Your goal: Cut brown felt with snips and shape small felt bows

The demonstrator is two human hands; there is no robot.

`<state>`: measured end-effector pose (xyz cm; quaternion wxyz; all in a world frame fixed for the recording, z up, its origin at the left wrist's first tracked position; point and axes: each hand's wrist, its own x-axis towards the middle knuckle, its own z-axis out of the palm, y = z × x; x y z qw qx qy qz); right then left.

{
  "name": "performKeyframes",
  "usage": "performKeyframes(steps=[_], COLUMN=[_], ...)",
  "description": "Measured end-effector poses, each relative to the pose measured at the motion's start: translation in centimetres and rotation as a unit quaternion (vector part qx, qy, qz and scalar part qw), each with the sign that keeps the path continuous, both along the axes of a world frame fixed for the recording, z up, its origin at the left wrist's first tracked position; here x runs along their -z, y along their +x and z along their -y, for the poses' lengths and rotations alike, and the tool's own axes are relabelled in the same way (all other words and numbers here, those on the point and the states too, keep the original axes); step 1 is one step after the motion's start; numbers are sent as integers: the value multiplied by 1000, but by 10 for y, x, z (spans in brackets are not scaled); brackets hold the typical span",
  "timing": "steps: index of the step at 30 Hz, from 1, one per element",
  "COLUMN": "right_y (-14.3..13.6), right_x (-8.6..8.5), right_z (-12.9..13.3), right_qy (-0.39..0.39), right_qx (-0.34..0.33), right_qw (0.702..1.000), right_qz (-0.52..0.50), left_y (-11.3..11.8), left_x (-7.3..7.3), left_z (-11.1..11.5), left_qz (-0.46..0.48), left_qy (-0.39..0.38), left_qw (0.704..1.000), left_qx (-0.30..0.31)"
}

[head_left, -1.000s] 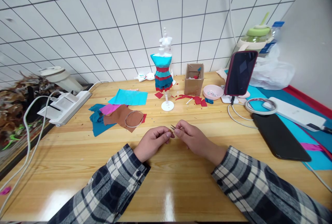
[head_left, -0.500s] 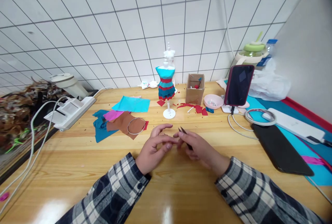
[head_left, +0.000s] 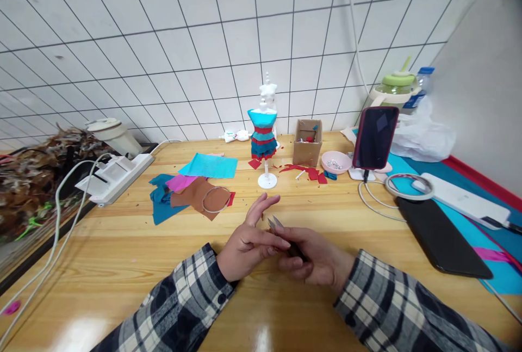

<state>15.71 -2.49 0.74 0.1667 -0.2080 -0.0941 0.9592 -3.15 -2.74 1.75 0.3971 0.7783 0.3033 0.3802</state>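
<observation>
Dark thread snips with two pointed metal tips are gripped in my right hand, tips aimed up and left. My left hand is open beside them. Its index finger reaches across to the snips, and the other fingers spread upward. Whether the left fingertips press on the blades I cannot tell. Beyond both hands stands a small white dress form, dressed in a turquoise, red and dark-blue tiered dress.
Fabric pieces and a metal hoop lie at left. Red scraps, a cardboard box and a pink bowl sit behind. A propped phone, cables and a black slab are at right; a power strip is at left.
Both hands have shifted slightly lower, and the snips' tips show wider apart. My left fingers lie across the snips more than before. The view has tilted a little.
</observation>
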Motion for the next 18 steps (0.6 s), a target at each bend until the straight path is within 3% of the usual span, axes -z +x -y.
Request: performKeyframes(steps=[6,9,11,13,16,18], right_y=[2,3,1,-1,-4,-5], right_x=[-5,-2,2,6,10,10], right_z=[-2,-6,-7,-8,-9,-8], right_qy=[71,153,226,298,419,469], right_qx=[86,121,174,229,261,257], right_qw=[993,974,941,890,802,763], right_qz=[45,112,184,260,337,363], left_y=[1,-2,-3,-3,1,5], left_x=[-5,-5,-2,2,8,9], left_z=[1,-1,-3,-6,-8,-8], left_qz=[-23,1,52,74,-1,-58], left_qy=[-14,-60,-107,-152,-177,-160], left_qw=[999,997,993,985,979,979], left_qx=[20,50,28,-37,-100,-109])
